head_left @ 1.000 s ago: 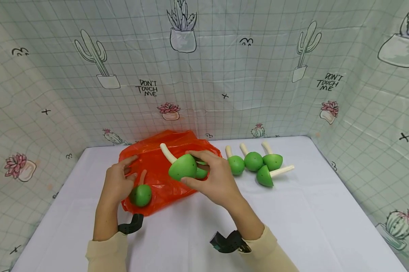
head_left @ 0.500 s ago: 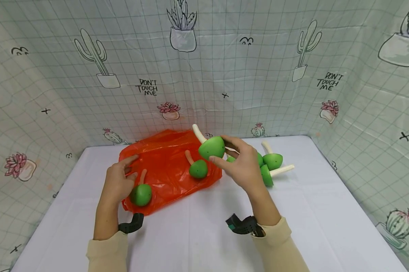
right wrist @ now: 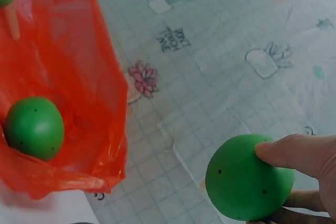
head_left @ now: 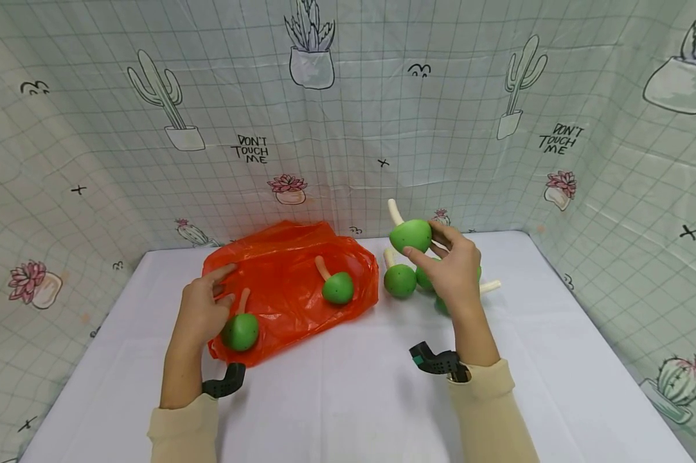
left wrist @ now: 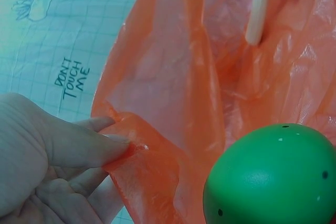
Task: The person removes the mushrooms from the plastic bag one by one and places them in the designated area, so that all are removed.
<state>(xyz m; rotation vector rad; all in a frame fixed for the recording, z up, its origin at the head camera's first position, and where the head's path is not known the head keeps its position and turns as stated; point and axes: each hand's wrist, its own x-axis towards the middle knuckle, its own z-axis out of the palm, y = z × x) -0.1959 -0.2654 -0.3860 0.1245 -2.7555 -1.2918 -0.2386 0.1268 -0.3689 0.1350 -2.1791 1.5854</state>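
Note:
My left hand (head_left: 204,307) pinches the edge of a red plastic bag (head_left: 284,321) between thumb and finger, plain in the left wrist view. Within the spread bag lie two toy mushrooms with speckled green caps: one mushroom (head_left: 241,332) beside my left hand, another mushroom (head_left: 339,288) near the right end. To the right of the bag, my right hand (head_left: 454,267) grips a third green mushroom (head_left: 411,235) by its cap, thumb in front and fingers behind. Its pale stem points up and away, raised above the table. The right wrist view shows the held cap (right wrist: 247,179) with the stem hidden.
Several more green mushrooms stand grouped at the back right, among them a mushroom (head_left: 400,281) in plain sight; my right hand partly covers the others. A white cloth covers the table (head_left: 336,399). Behind it hangs a cactus-print sheet (head_left: 348,128).
My right hand has carried its mushroom from above the bag rightward and back, over beside the group. The bag's right-hand mushroom is now uncovered. My left hand stays on the bag's edge.

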